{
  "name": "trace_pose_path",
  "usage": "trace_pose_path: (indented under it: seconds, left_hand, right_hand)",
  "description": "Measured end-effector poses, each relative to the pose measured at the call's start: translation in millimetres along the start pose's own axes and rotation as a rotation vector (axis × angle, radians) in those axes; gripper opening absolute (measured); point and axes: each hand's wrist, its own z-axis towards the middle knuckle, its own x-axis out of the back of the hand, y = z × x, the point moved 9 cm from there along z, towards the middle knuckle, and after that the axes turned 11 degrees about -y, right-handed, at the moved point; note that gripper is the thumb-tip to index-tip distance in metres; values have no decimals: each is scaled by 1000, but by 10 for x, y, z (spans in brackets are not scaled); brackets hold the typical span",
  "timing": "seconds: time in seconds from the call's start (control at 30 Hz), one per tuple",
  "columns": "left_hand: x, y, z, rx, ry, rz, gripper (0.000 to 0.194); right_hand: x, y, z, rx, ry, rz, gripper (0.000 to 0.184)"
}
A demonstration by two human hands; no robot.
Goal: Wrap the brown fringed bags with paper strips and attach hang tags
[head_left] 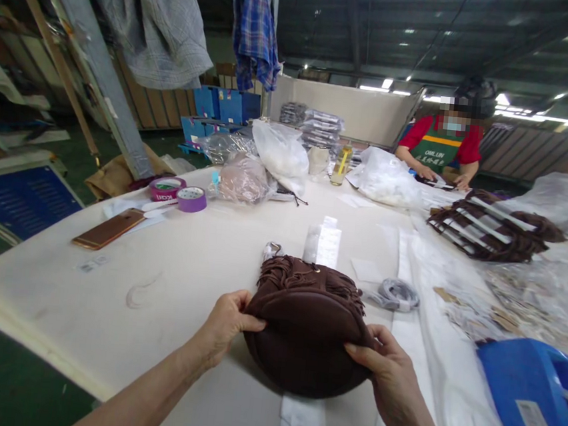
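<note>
Between my two hands is a dark brown fringed bag (309, 343), tipped so its smooth round base faces me. My left hand (227, 321) pinches the rim of the base on the left, thumb on top. On the opposite side, my right hand (381, 356) grips the rim the same way. Fringe and a drawn cord show along the bag's far side, with a clear-wrapped piece at its far left corner. Just beyond lies a white paper tag (329, 241). A coiled grey strap (398, 295) rests to the right of the bag.
At left lie a phone (109, 228) and tape rolls (191, 199). Plastic-wrapped bundles (244, 179) and a bottle (341, 165) stand at the back. More brown fringed pieces (493, 226) and a blue container (532, 397) are on the right. Across the table a co-worker (441, 144) handles something.
</note>
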Motion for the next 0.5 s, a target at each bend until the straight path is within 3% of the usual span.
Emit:
trace_pose_path:
  seconds: [0.17, 0.3, 0.5]
  left_hand:
    - [-37, 52, -18, -47, 45, -46, 27]
    - [-164, 95, 32, -46, -14, -52, 29]
    - [-176, -102, 308, -152, -44, 233, 23]
  right_hand:
    - [51, -211, -44, 48, 66, -178, 33]
    - [136, -342, -53, 57, 82, -247, 35]
    - [302, 30, 178, 91, 69, -390, 33]
